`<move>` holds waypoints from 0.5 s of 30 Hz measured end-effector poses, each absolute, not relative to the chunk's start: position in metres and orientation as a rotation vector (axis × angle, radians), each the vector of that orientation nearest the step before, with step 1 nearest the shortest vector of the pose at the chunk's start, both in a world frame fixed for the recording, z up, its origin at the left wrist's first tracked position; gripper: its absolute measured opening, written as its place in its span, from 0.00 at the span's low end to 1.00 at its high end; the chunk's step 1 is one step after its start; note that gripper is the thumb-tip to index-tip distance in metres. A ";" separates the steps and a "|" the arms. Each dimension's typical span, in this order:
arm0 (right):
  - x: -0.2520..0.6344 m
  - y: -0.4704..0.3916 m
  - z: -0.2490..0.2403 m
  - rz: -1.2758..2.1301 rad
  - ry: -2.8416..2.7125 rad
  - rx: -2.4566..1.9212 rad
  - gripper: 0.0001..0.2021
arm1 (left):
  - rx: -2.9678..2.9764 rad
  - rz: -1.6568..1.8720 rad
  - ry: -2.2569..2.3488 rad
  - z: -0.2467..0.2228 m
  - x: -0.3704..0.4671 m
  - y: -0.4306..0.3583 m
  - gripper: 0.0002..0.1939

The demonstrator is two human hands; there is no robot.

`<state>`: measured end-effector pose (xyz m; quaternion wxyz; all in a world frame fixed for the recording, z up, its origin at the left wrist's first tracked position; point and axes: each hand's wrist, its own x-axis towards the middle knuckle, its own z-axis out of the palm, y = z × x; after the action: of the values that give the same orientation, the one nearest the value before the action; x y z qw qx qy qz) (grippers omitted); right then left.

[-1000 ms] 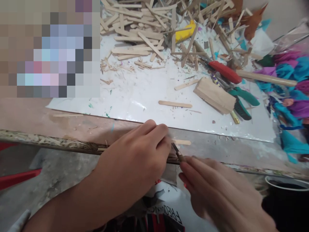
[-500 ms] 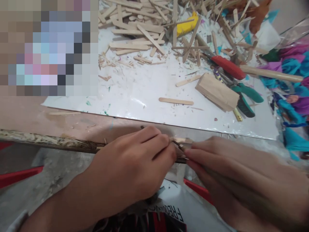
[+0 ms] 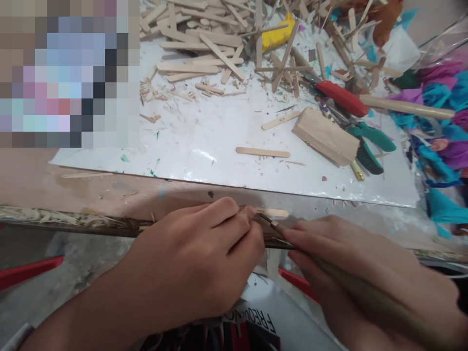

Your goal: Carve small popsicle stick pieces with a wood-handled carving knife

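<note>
At the table's near edge, my left hand [image 3: 204, 253] is closed over a flat wooden stick [image 3: 276, 213], whose right end sticks out past the fingers. My right hand [image 3: 361, 273] is wrapped round a long-handled tool [image 3: 365, 287] with a thin dark metal tip. That tip touches or lies very close to the stick beside my left fingertips; the exact contact is hidden by the fingers. Both hands are close together, the right one just to the right of the left.
Beyond the hands, a white sheet [image 3: 204, 141] bears a heap of wooden sticks [image 3: 204, 44], a wood block [image 3: 325, 136], red-handled pliers [image 3: 341, 97], green-handled pliers [image 3: 371, 146] and a yellow object [image 3: 278, 34]. Coloured cloth or paper [image 3: 442, 97] lies right. Shavings [image 3: 73, 217] line the table edge.
The view has shifted slightly, so the table items appear a little further left. My right hand has moved slightly down relative to the stick, with the tool still in it.
</note>
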<state>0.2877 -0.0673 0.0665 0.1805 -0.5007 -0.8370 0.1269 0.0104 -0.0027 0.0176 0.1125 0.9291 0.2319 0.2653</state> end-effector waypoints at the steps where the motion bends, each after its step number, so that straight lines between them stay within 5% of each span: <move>1: 0.287 -0.059 0.071 0.366 -2.357 -1.413 0.13 | 2.728 0.781 0.692 0.018 0.010 -0.002 0.24; 6: 0.284 -0.033 0.087 0.480 -2.353 -1.390 0.09 | 2.733 0.782 0.698 0.018 0.010 -0.003 0.26; 11: 0.274 -0.059 0.081 0.214 -2.513 -1.268 0.11 | 2.714 0.844 0.691 0.016 0.010 -0.003 0.24; 15: 0.277 -0.087 0.064 0.234 -2.539 -1.261 0.20 | 2.705 0.833 0.672 0.016 0.009 -0.003 0.22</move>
<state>0.2769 -0.0869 0.0644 0.1480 -0.4383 -0.8828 0.0815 0.0091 -0.0030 0.0159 0.1160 0.9236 0.2294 0.2846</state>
